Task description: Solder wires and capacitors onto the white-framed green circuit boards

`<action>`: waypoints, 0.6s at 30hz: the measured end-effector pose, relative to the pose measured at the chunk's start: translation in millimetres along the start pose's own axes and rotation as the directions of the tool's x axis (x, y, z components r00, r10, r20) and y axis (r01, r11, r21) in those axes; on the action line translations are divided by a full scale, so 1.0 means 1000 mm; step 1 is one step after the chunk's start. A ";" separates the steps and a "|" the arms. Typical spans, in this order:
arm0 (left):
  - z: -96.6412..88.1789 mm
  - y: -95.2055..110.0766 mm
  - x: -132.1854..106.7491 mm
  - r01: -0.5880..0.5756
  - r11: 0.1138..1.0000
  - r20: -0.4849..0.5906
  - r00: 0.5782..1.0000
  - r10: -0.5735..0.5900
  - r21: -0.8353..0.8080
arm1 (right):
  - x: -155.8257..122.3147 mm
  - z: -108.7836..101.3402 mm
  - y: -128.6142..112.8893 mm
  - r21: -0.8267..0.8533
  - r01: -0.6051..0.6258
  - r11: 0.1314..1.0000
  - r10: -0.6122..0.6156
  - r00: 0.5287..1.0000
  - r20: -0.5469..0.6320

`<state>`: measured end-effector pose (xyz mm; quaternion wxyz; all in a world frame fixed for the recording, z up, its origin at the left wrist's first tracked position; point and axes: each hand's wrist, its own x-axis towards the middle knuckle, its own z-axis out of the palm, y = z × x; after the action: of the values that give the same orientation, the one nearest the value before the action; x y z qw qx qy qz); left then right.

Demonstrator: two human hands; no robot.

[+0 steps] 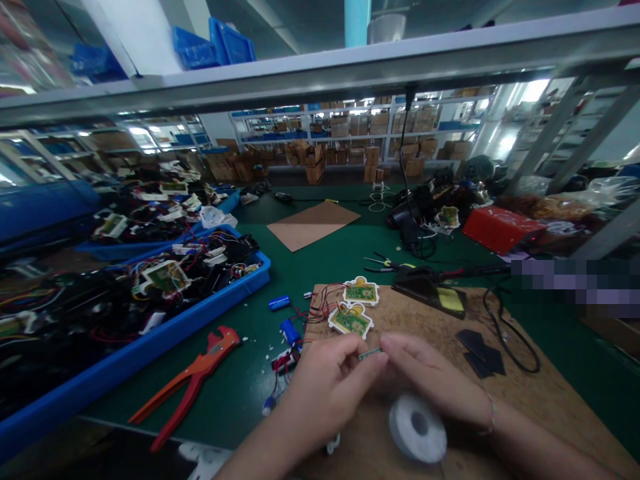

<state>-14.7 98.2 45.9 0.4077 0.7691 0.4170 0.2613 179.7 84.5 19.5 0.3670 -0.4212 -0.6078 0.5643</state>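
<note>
Between the fingertips of both hands is a small green circuit board (370, 354), mostly covered by the fingers. My left hand (333, 373) pinches its left side, and my right hand (417, 370) closes on its right end. Just beyond them, two green circuit boards in white frames, one nearer (351, 321) and one farther (361, 291), lie on the brown work board (400, 320) with red and black wires attached. Under my right wrist sits a white roll (417, 428) with a hole in its middle. Blue cylindrical cells (290, 332) lie left of my left hand.
Orange-handled cutters (193, 383) lie on the green mat at left, beside a blue bin (150, 350) heaped with wired parts. A soldering iron stand (430, 290), pliers (383, 265) and black pieces (481, 353) are at right. A shelf edge (320, 70) crosses overhead.
</note>
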 end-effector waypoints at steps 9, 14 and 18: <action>0.001 0.000 -0.002 0.009 0.982 0.085 0.996 0.007 -0.188 | -0.005 0.001 -0.002 0.154 -0.067 0.986 0.055 0.995 0.081; 0.002 0.001 -0.001 0.082 0.948 0.056 0.996 -0.068 -0.309 | 0.002 0.003 0.007 0.392 -0.146 0.908 0.136 0.989 0.053; 0.002 -0.001 0.001 0.170 0.935 -0.004 0.984 -0.180 -0.310 | 0.009 0.001 0.012 0.532 -0.185 0.827 0.218 0.976 0.001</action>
<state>-13.0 98.3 44.3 0.5377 0.6516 0.4443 0.2981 176.5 92.3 7.4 0.4250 -0.3821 -0.3701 0.7324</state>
